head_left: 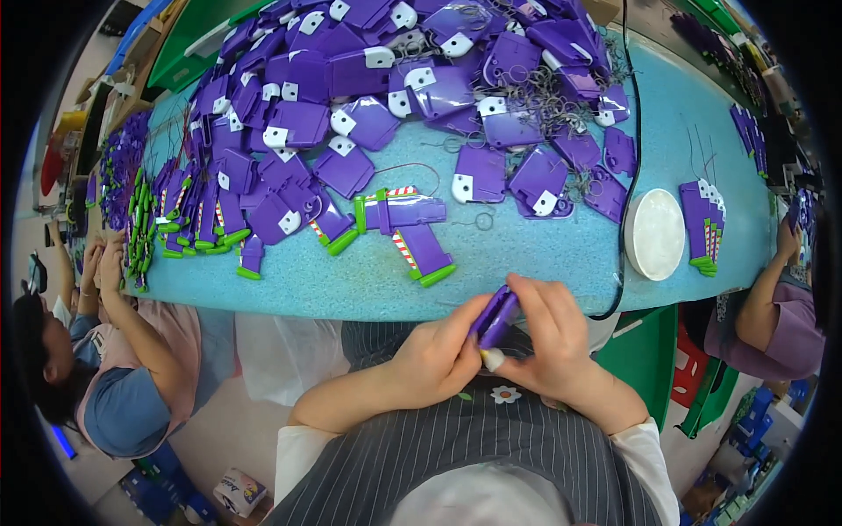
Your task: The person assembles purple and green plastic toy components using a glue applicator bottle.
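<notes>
Close to my body, just off the table's near edge, a purple plastic shell piece (498, 323) is gripped between both hands. It stands edge-on, with a dark gap along its length. My left hand (434, 358) pinches its left side, fingers closed. My right hand (554, 337) wraps round the far end and right side. A whitish and yellow bit (492, 358) shows by the right thumb; I cannot tell if it belongs to the piece or covers the thumb. Beyond the hands lie two purple wing-shaped pieces (425, 249) (412, 213) with green ends and red-striped edges.
A large heap of purple pieces with white corners (360, 74) covers the table's far side, with tangled thin wires (535, 92) on it. Green-tipped pieces (206, 223) lie left. A black cable (633, 131), white bowl (655, 235) and finished-looking stack (703, 223) are right. Co-workers (145, 351) sit either side.
</notes>
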The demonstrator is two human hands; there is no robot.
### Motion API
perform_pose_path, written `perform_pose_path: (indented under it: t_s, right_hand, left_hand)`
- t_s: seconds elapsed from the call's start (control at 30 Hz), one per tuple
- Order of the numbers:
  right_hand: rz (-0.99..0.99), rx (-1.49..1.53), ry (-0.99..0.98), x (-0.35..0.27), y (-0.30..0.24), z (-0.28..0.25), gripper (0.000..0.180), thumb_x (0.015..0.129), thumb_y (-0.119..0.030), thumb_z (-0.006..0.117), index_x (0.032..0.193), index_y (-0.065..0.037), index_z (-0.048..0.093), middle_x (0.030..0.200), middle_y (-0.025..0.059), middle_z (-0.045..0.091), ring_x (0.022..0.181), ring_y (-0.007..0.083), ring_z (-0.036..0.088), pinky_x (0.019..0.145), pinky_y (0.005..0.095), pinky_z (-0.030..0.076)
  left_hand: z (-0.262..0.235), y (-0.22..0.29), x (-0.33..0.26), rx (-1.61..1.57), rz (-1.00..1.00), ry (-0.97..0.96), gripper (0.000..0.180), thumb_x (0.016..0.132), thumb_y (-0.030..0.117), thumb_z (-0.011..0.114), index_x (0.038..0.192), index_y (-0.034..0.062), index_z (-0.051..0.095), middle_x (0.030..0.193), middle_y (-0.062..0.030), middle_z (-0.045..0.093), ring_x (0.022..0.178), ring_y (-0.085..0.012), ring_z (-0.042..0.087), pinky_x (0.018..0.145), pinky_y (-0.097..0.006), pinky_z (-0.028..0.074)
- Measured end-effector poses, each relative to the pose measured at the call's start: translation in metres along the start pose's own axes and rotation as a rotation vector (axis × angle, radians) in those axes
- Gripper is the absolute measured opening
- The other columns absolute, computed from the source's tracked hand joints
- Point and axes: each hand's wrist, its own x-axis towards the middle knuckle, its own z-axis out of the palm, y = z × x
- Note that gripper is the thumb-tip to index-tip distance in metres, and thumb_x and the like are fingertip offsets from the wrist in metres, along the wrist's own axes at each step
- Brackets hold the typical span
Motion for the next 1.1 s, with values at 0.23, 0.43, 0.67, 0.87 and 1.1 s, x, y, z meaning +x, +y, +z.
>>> perform_pose_path:
  t_s: [0.23, 0.43, 0.67, 0.87, 1.1]
  right_hand:
    - [0.169, -0.326, 0.09, 0.019, 0.006, -0.025, 0.073, 0.06, -0.011, 0.075, 0.125, 0.003, 0.045, 0.114, 0.0176, 0.052, 0.099, 0.0318, 0.052, 0.083, 0.0396, 0.042]
    - [-0.234, -0.555, 0.108, 0.09, 0.004, 0.023, 0.044, 0.066, -0.009, 0.059, 0.109, -0.002, 0.057, 0.106, 0.0107, 0.054, 0.092, 0.0238, 0.051, 0.078, 0.0347, 0.04]
    - [-0.423, -0.501, 0.167, 0.109, -0.004, 0.01, 0.032, 0.067, -0.011, 0.057, 0.097, 0.0, 0.06, 0.094, 0.0077, 0.056, 0.073, 0.0207, 0.054, 0.061, 0.0318, 0.044]
    - [-0.502, -0.304, 0.165, 0.078, -0.02, 0.005, 0.035, 0.067, -0.016, 0.06, 0.098, 0.002, 0.058, 0.087, 0.0095, 0.056, 0.065, 0.0168, 0.055, 0.051, 0.0255, 0.043]
    - [-0.67, -0.074, 0.272, 0.052, -0.009, 0.031, 0.032, 0.069, -0.017, 0.062, 0.097, 0.0, 0.06, 0.092, 0.0108, 0.058, 0.068, 0.0181, 0.059, 0.055, 0.0269, 0.048]
  left_hand:
    - [-0.053, 0.005, -0.007, -0.739, -0.237, 0.251, 0.021, 0.092, 0.006, 0.047, 0.111, -0.002, 0.042, 0.101, -0.0181, 0.06, 0.082, -0.0238, 0.066, 0.071, -0.028, 0.055]
    - [-0.069, 0.016, -0.02, -0.612, -0.118, 0.361, 0.03, 0.097, 0.016, 0.04, 0.12, -0.0018, 0.037, 0.103, -0.0229, 0.06, 0.077, -0.0206, 0.063, 0.067, -0.028, 0.052]
    - [-0.068, 0.023, -0.007, -0.157, 0.256, 0.622, 0.055, 0.091, 0.033, 0.052, 0.127, -0.0027, 0.031, 0.121, -0.0221, 0.048, 0.106, -0.0238, 0.051, 0.094, -0.039, 0.038]
    - [-0.079, 0.044, 0.015, 0.331, 0.097, 0.177, 0.077, 0.076, 0.041, 0.07, 0.125, -0.0041, 0.032, 0.118, -0.0222, 0.045, 0.106, -0.0363, 0.05, 0.089, -0.041, 0.041]
    - [-0.058, 0.027, -0.007, 0.129, 0.053, -0.036, 0.06, 0.082, 0.026, 0.067, 0.123, -0.0023, 0.034, 0.105, -0.0188, 0.056, 0.089, -0.0283, 0.06, 0.076, -0.038, 0.048]
